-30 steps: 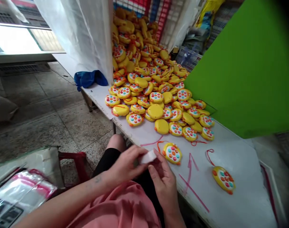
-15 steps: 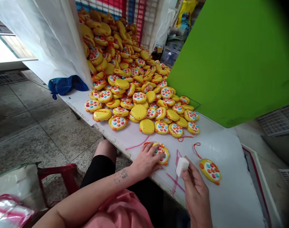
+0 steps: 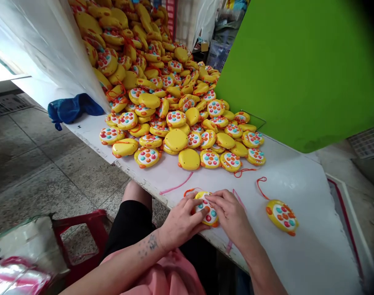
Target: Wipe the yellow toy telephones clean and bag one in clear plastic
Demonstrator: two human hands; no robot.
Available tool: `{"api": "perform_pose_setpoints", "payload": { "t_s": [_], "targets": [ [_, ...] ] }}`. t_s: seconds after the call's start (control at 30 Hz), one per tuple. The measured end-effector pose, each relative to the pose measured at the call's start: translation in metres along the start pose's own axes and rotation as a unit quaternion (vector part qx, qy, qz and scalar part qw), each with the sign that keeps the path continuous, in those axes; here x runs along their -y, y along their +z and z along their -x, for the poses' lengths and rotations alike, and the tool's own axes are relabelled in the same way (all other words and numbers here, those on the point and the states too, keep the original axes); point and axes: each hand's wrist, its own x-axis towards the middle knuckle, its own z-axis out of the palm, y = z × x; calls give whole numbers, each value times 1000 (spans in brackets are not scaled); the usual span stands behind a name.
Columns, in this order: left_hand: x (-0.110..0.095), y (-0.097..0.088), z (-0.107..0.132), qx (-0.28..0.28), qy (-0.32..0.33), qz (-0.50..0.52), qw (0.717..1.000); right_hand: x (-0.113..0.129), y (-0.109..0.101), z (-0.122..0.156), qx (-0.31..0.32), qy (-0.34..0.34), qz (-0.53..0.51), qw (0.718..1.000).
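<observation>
A yellow toy [image 3: 210, 216] with an oval body, a white face and coloured round buttons lies near the table's front edge. My left hand [image 3: 183, 216] holds it from the left, fingers curled over its face and thumb at the near rim. Over the toy's upper right, my right hand [image 3: 229, 211] presses bent, closed fingertips against the face. The white sponge-like block seen in that hand earlier is hidden behind its fingers. An orange cord loop [image 3: 190, 191] shows beyond my left hand. To the right lies a similar toy [image 3: 281, 216], face up, with its own cord.
A large heap of the same yellow toys [image 3: 176, 140] covers the back of the table [image 3: 310, 256]. A green board [image 3: 297, 73] stands at right, white sheeting [image 3: 60, 49] hangs at left. A blue cloth [image 3: 74, 108] lies by the left edge; a red stool [image 3: 82, 237] stands below.
My right hand has moved left and up onto the toy, and the white block has gone out of sight. My left hand stays on the toy. The view has shifted slightly.
</observation>
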Motion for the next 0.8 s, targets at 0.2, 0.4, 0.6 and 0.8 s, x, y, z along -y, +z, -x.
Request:
{"api": "perform_pose_setpoints", "payload": {
  "t_s": [0.2, 0.4, 0.6, 0.8],
  "targets": [
    [0, 1, 0, -8, -4, 16, 1000, -29, -25, 36, -2, 36, 50, 998],
    [0, -1, -2, -11, -2, 14, 1000, -11, -20, 35, -148, 66, 22, 986],
    [0, -1, -2, -27, 9, 2, 1000, -14, -1, 49, -96, 69, -16, 993],
    [2, 2, 1, -58, 30, 32, 997, -25, -2, 63, -181, 272, -172, 929]
  ]
}}
